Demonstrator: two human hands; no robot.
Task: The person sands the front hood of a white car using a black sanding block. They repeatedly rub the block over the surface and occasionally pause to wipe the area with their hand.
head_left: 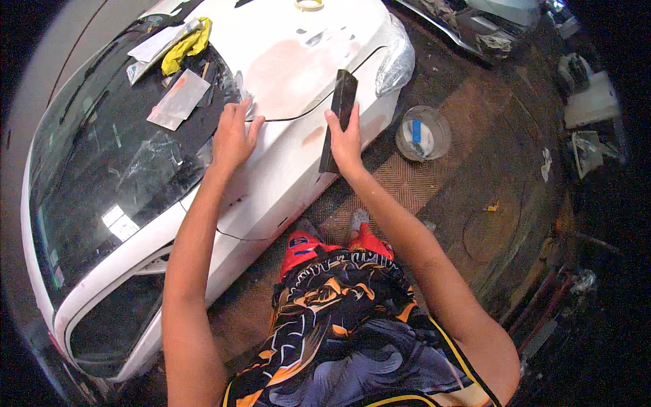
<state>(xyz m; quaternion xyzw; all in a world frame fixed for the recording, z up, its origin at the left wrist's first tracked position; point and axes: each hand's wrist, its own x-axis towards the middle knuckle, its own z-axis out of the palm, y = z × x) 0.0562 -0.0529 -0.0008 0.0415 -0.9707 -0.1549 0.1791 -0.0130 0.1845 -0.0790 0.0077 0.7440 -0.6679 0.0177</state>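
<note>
A long black sanding block (345,91) is gripped in my right hand (347,139), its length running along the white fender. My thumb and fingers wrap it from both sides, and its underside is hidden. My left hand (234,134) rests by the rear corner of the hood, next to the windshield, with thumb and fingers apart. A crumpled clear-grey scrap (245,102) lies at its fingertips; I cannot tell whether they touch it. The white hood (234,41) carries a large pinkish-beige sanded patch (285,74). A smaller beige patch (313,136) marks the fender.
On the windshield (88,176) lie a yellow cloth (186,46), folded papers (159,44) and a greyish sheet (180,100). A tape roll (309,4) sits on the hood. Silvery wrap (397,57) covers the headlight. A clear bucket (441,139) with a blue item stands on the floor.
</note>
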